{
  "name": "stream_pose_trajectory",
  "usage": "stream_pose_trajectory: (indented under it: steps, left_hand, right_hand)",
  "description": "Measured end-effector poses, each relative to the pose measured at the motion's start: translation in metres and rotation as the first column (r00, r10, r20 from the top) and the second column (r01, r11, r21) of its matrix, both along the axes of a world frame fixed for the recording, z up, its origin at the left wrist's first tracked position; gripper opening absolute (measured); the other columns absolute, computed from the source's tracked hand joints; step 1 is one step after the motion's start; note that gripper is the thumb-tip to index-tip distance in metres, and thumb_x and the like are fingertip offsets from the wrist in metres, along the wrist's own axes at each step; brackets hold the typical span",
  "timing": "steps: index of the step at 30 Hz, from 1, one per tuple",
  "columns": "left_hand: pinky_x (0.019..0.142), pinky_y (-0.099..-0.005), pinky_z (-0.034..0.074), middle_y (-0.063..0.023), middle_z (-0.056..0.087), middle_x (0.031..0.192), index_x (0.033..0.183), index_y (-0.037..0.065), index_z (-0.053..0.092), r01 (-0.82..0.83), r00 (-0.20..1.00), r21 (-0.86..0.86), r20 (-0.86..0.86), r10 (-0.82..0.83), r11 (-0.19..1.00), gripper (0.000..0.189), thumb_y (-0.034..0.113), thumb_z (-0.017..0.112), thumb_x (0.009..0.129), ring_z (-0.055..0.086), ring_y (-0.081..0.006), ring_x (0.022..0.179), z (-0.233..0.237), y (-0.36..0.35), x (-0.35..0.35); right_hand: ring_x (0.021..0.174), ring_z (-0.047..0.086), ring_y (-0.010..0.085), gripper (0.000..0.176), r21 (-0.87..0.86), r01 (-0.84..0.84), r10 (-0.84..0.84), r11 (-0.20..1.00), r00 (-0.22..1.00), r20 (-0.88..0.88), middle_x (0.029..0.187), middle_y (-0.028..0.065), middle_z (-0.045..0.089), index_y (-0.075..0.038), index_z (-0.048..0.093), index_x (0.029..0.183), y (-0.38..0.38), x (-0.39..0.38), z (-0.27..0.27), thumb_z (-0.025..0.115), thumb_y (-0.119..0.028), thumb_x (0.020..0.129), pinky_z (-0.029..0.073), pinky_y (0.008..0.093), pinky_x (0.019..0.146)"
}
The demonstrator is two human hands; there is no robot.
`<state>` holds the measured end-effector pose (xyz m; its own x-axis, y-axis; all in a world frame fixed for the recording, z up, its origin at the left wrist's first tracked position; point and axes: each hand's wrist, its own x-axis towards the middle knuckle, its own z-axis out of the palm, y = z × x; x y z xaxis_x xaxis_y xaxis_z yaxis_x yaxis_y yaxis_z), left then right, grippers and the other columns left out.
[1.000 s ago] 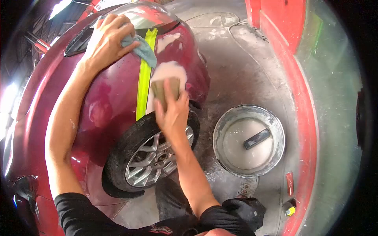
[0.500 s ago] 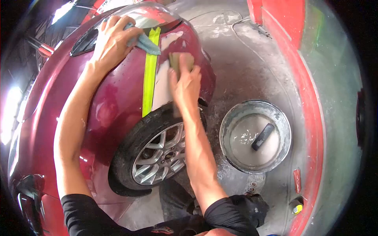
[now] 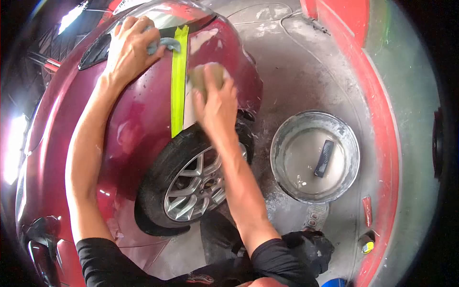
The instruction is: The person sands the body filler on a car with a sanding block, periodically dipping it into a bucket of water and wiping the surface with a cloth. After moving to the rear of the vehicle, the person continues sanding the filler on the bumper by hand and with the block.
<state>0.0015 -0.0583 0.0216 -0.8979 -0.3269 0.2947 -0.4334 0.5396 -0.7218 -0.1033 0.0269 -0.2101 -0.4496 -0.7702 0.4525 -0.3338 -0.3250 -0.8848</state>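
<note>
Shifted closer to the yellow tape (image 3: 178, 86) since the earlier frame, your right hand (image 3: 219, 109) holds the olive pad (image 3: 198, 81) against the pale patch (image 3: 190, 114) just right of the tape, fingers over its back. Your left hand (image 3: 129, 55) grips a bunched blue cloth (image 3: 168, 43), its end reaching the tape's left edge. Below the tape sits the wheel (image 3: 158, 172); well to its right, a bucket (image 3: 280, 155) contains a black bar (image 3: 324, 159).

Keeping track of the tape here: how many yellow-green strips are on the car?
1: the strip runs down the maroon panel, between the left hand and right hand, ending near the tyre. Others could be hidden.
</note>
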Motion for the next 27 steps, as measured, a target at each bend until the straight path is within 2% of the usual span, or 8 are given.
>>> stream_pose_trajectory:
  steps: [2,6,7,12,15,23,25,27]
  left_hand:
    - [0.096,-0.0493,0.049,-0.0055,0.066,0.115,0.094,0.011,0.073,0.014,1.000,-0.032,0.004,-0.014,0.999,0.023,0.025,0.084,0.079,0.060,-0.0305,0.114,0.000,0.002,0.002]
    - [0.095,-0.0494,0.049,-0.0056,0.066,0.115,0.094,0.011,0.071,0.003,1.000,-0.025,0.011,-0.003,1.000,0.025,0.025,0.085,0.078,0.060,-0.0307,0.112,0.002,-0.001,-0.003]
    - [0.095,-0.0496,0.049,-0.0057,0.066,0.114,0.094,0.011,0.071,-0.016,1.000,-0.007,0.020,0.016,1.000,0.026,0.026,0.085,0.078,0.060,-0.0308,0.112,0.001,-0.001,-0.002]
    - [0.097,-0.0487,0.049,-0.0059,0.065,0.110,0.084,0.011,0.067,0.051,0.999,-0.028,-0.010,-0.051,0.998,0.020,0.021,0.084,0.080,0.060,-0.0315,0.109,-0.001,0.005,-0.006]
    - [0.098,-0.0488,0.049,-0.0060,0.065,0.111,0.084,0.010,0.067,-0.005,1.000,-0.013,-0.024,0.004,1.000,0.020,0.021,0.084,0.080,0.060,-0.0321,0.110,-0.001,0.005,-0.007]
    - [0.097,-0.0487,0.048,-0.0067,0.066,0.110,0.086,0.010,0.068,0.031,0.999,-0.018,-0.014,-0.031,0.999,0.020,0.022,0.084,0.080,0.060,-0.0319,0.109,-0.001,0.005,-0.006]
    - [0.097,-0.0483,0.048,-0.0067,0.066,0.111,0.087,0.011,0.070,0.007,1.000,-0.011,-0.010,-0.007,1.000,0.020,0.021,0.084,0.080,0.060,-0.0320,0.109,0.001,0.006,-0.009]
    - [0.096,-0.0484,0.048,-0.0067,0.066,0.112,0.087,0.011,0.070,-0.003,1.000,0.004,0.000,0.003,1.000,0.020,0.021,0.085,0.079,0.060,-0.0319,0.110,0.000,0.005,-0.007]
  right_hand:
    - [0.118,0.057,0.0503,0.066,0.120,-0.029,0.026,0.992,0.999,0.034,0.131,0.0350,0.053,-0.009,0.049,0.155,-0.022,-0.021,0.010,0.073,-0.025,0.095,0.049,0.0586,0.097]
    - [0.115,0.057,0.0491,0.067,-0.173,0.153,-0.167,0.973,0.984,-0.066,0.133,0.0351,0.051,-0.013,0.049,0.156,-0.003,0.011,-0.012,0.073,-0.026,0.095,0.051,0.0600,0.095]
    - [0.115,0.057,0.0492,0.068,-0.056,0.016,-0.018,0.998,0.999,-0.035,0.132,0.0340,0.052,-0.012,0.049,0.157,0.013,0.016,-0.011,0.073,-0.028,0.095,0.052,0.0594,0.094]
    - [0.117,0.057,0.0497,0.067,0.129,-0.012,0.008,0.992,1.000,0.030,0.129,0.0331,0.054,-0.012,0.049,0.156,-0.030,-0.026,0.006,0.073,-0.031,0.096,0.052,0.0596,0.092]
    - [0.120,0.056,0.0509,0.067,-0.060,0.114,-0.117,0.992,0.992,-0.048,0.133,0.0349,0.052,-0.012,0.049,0.157,-0.016,0.004,-0.011,0.072,-0.031,0.097,0.052,0.0597,0.094]
    - [0.113,0.059,0.0478,0.063,0.108,0.026,-0.027,0.994,1.000,0.001,0.126,0.0306,0.055,-0.012,0.050,0.156,-0.036,-0.028,-0.005,0.070,-0.028,0.098,0.052,0.0598,0.089]
    - [0.113,0.060,0.0486,0.064,-0.066,0.149,-0.152,0.987,0.987,-0.043,0.127,0.0310,0.055,-0.012,0.050,0.156,-0.020,0.002,-0.015,0.071,-0.028,0.097,0.052,0.0590,0.090]
    - [0.113,0.060,0.0504,0.065,0.022,0.022,-0.021,1.000,1.000,-0.015,0.129,0.0323,0.054,-0.013,0.050,0.156,-0.003,0.000,-0.008,0.071,-0.028,0.097,0.052,0.0593,0.092]
